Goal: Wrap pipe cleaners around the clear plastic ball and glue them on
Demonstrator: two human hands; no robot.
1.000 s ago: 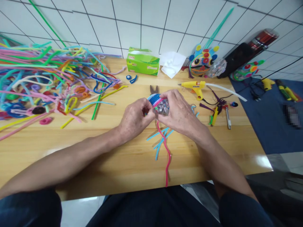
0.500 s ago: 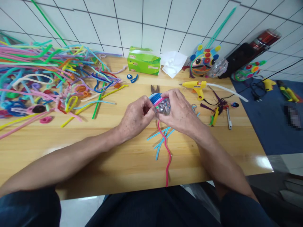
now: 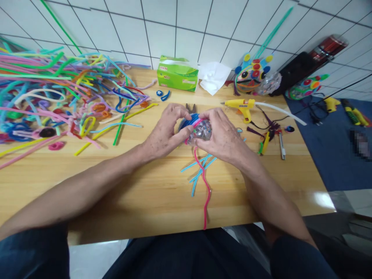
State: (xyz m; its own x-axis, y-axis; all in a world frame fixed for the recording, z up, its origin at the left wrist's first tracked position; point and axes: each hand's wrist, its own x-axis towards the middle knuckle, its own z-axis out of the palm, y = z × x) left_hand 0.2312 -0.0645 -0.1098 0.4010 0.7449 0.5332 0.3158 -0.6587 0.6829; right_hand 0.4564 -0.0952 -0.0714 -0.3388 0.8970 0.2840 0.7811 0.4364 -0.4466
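Note:
Between my two hands sits a clear plastic ball-like piece [image 3: 202, 131] with shiny bits inside, its left side wound with blue and pink pipe cleaners. My left hand [image 3: 167, 133] grips the wound side with thumb and fingers. The bare side is held by my right hand [image 3: 223, 136], whose fingers curl over its top and thumb lies below. A red-pink pipe cleaner [image 3: 207, 190] trails on the table toward me; I cannot tell whether it joins the ball. Several light blue pipe cleaner lengths [image 3: 195, 178] lie crossed beneath. Partly hidden pliers [image 3: 191, 108] show their jaws just behind.
Many coloured pipe cleaners [image 3: 55, 89] are heaped at the left. A green tissue pack [image 3: 178, 73] and crumpled tissue [image 3: 213, 79] stand at the back. Rightward are a yellow glue gun [image 3: 240, 105] with its cord, a decorated ball figure [image 3: 252, 75] and a marker [image 3: 281, 145].
My left hand has shifted from a close pinch at the ball's lower edge to a wider hold across the wound side. More of the blue and pink winding shows now.

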